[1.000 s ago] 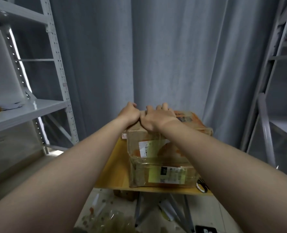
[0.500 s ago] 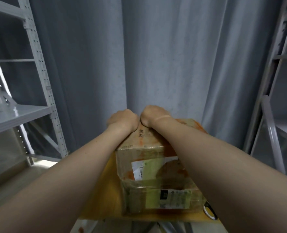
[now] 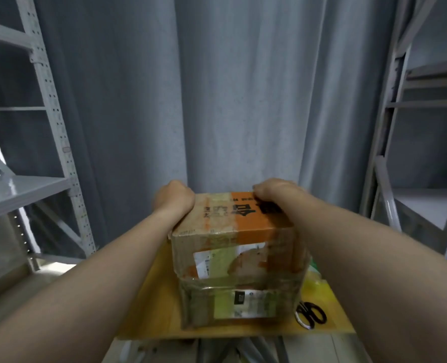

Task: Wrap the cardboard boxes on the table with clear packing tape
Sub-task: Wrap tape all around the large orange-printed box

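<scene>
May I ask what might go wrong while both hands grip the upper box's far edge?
The left hand and right hand hold the far edge of the upper box; a tug might slide it off the lower box. The stack sits near the front edge of the table, and shifting it could knock off the scissors beside it.

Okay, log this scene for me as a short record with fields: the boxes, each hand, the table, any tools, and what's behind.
upper box: cardboard with an orange panel, stacked on the lower box
lower box: cardboard, glossy clear tape across its front
left hand: fingers curled over the upper box's far left corner
right hand: fingers curled at the upper box's far right edge
table: wooden top, carries the stack
scissors: black handles, on the table right of the lower box
tape roll: not in view
background: grey curtain, metal shelving on both sides
</scene>
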Available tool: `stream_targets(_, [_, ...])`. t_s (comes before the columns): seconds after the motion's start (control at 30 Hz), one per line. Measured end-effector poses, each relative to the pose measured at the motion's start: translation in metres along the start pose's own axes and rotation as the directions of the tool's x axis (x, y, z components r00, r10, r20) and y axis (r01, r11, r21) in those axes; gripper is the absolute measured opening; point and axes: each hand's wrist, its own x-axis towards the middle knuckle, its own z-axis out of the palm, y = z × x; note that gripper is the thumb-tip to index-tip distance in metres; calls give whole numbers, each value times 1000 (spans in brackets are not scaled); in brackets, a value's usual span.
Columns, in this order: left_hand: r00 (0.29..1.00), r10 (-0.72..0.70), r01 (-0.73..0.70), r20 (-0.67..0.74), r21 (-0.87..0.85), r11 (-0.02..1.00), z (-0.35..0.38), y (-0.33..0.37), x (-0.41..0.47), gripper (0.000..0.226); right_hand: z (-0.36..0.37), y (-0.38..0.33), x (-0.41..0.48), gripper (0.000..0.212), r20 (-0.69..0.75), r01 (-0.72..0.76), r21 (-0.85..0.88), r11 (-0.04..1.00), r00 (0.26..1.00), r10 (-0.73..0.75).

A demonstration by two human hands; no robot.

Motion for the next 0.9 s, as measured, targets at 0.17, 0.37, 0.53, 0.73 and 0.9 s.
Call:
stream_targets(0.17, [959, -52, 120, 277, -232, 965, -9, -6, -29, 46, -7, 37, -24, 48, 25, 88, 130, 988, 995, -92])
stream_targets(0.37, [998, -62, 64, 18, -355, 933, -39, -1, -58, 64, -2, 35, -51, 58, -241, 124, 530, 839, 970, 10])
stream_targets(0.53, [990, -131, 92, -50, -472, 877, -43, -12, -82, 66, 15, 37, -73, 55, -253, 121, 768, 629, 960, 124])
stream_targets(0.73, [968, -247, 233, 39, -502, 833, 2, -69, -114, 50, 87, 55, -97, 59, -102, 14, 765, 644, 990, 100])
stream_targets(0.9, [980, -177, 197, 94, -302, 933, 17, -88, -133, 38, 133, 73, -77, 67, 41, -15, 675, 737, 999, -17])
